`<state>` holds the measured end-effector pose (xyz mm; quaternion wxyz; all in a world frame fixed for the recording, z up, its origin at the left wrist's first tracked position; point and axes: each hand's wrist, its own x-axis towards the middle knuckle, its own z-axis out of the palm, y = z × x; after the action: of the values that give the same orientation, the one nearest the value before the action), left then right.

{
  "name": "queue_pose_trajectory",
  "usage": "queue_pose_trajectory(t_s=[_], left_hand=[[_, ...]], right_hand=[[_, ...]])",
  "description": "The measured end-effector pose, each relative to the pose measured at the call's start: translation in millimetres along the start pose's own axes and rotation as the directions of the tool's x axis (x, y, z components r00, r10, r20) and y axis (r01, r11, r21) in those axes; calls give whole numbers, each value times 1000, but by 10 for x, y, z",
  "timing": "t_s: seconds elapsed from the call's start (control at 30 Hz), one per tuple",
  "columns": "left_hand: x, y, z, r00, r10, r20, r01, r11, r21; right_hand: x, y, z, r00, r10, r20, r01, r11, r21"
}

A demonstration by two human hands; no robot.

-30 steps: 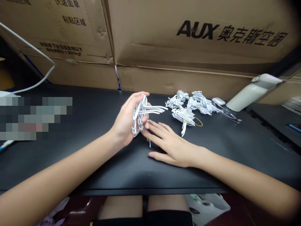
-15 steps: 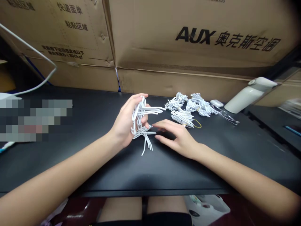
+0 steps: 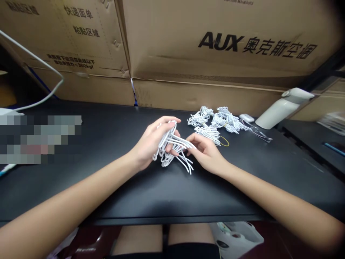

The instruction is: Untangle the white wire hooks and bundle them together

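Observation:
My left hand [image 3: 147,144] is closed around a loose bunch of white wire hooks [image 3: 176,142], held just over the black table. Their bent ends lie against my palm and fingers, and the long straight ends fan out to the right. My right hand [image 3: 208,154] has its fingers curled in at the free ends of the bunch, with the thumb and forefinger on the tips. Just beyond it lie bundles of the same white hooks [image 3: 207,135], with a thin yellow rubber band [image 3: 225,141] beside them.
On the table's right stand a pale bottle [image 3: 281,109], a small white case [image 3: 246,118] and clear-framed glasses [image 3: 258,132]. Large cardboard boxes [image 3: 215,72] form a wall along the back. A white cable [image 3: 40,59] hangs at the left, above a blurred-out patch.
My left hand has tilted, bringing the hooks together and slightly to the right. The fingers of my right hand, stretched before, have curled in on the hooks' ends.

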<state>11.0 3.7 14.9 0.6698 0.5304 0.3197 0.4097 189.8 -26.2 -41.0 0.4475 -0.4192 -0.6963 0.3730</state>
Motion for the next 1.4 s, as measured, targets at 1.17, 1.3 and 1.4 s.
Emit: queue_pose_trajectory(t_s=[1.17, 1.3, 1.4], left_hand=[[43, -212, -2, 998, 28, -49, -24, 996, 90], [79, -3, -99, 982, 162, -100, -158, 986, 54], [205, 108, -294, 946, 243, -215, -241, 970, 36]], right_hand=[[-11, -40, -270, 968, -171, 183, 242, 827, -508], [-9, 3, -243, 982, -160, 104, 190, 826, -530], [-20, 26, -218, 980, -194, 50, 191, 832, -521]])
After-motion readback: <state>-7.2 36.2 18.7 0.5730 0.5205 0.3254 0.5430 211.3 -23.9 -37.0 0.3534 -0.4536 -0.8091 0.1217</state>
